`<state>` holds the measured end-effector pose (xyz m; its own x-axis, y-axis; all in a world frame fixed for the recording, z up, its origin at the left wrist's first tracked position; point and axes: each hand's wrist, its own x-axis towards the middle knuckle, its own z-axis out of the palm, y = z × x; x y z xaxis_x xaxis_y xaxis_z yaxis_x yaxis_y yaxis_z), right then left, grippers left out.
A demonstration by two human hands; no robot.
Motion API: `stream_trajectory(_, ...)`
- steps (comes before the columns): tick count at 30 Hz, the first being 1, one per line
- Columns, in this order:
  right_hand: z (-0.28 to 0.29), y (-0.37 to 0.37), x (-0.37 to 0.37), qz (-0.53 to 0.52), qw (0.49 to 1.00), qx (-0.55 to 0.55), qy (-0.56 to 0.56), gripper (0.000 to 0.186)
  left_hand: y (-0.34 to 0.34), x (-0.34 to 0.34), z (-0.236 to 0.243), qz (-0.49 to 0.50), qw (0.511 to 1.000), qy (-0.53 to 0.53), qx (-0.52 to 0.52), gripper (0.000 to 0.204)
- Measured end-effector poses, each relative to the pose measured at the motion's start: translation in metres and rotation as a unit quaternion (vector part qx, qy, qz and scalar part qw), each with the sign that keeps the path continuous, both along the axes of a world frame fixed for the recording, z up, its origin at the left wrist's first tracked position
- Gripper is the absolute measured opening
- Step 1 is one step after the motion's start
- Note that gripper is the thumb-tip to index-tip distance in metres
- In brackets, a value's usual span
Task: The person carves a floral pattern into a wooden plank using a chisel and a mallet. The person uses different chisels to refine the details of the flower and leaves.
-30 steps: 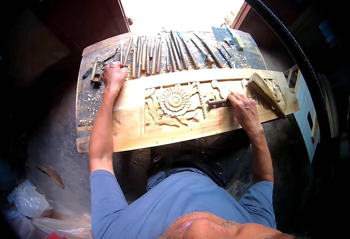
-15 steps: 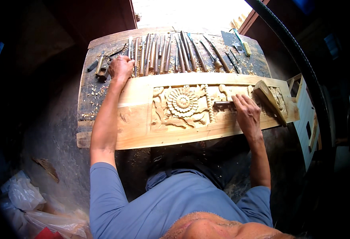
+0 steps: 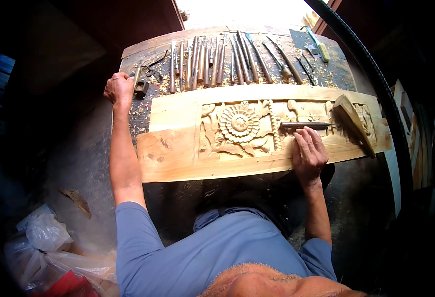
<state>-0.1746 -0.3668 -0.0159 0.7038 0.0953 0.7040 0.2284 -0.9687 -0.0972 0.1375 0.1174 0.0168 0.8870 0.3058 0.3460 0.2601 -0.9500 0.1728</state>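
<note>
My left hand (image 3: 119, 90) is closed at the bench's left, by a dark block-shaped tool (image 3: 141, 89); what it holds is partly hidden and too small to name. A pale wooden board (image 3: 170, 163) carved with a flower (image 3: 239, 123) and leaves lies across the bench's near side. A slim dark chisel (image 3: 296, 124) lies horizontally on the carving. My right hand (image 3: 308, 153) is just below it, fingers loosely bent, fingertips at or near the shaft without wrapping it. A wooden mallet (image 3: 352, 123) lies diagonally on the board's right part. Several chisels (image 3: 201, 64) are lined up behind the board.
The worn bench (image 3: 143, 47) has shavings scattered over it and a brush (image 3: 321, 49) at back right. A black cable (image 3: 376, 79) arcs down the right side. Planks (image 3: 409, 133) stand at right; plastic bags (image 3: 49, 232) lie on the floor at lower left.
My left hand has moved leftward, away from the chisel row. My right hand has slipped down off the chisel, which now lies further right on the carving. The view has shifted slightly.
</note>
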Motion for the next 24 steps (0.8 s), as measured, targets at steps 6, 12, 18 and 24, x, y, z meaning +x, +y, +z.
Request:
stream_trajectory(6,0.002,-0.001,0.001,-0.003,1.000,0.030,0.000,0.015,-0.005,-0.010,-0.007,-0.021,0.998,0.059,0.018,0.021)
stream_trajectory(12,0.000,0.000,0.001,-0.001,0.999,0.035,-0.004,0.015,-0.063,-0.019,-0.025,-0.180,0.974,0.031,-0.136,0.020)
stream_trajectory(18,-0.002,-0.001,0.000,-0.008,1.000,0.029,-0.009,0.016,-0.152,-0.029,-0.013,-0.373,0.919,0.097,-0.085,0.025)
stream_trajectory(24,0.000,0.003,0.002,-0.003,0.999,0.047,-0.011,0.015,-0.202,-0.003,-0.046,-0.441,0.852,0.235,-0.157,0.026)
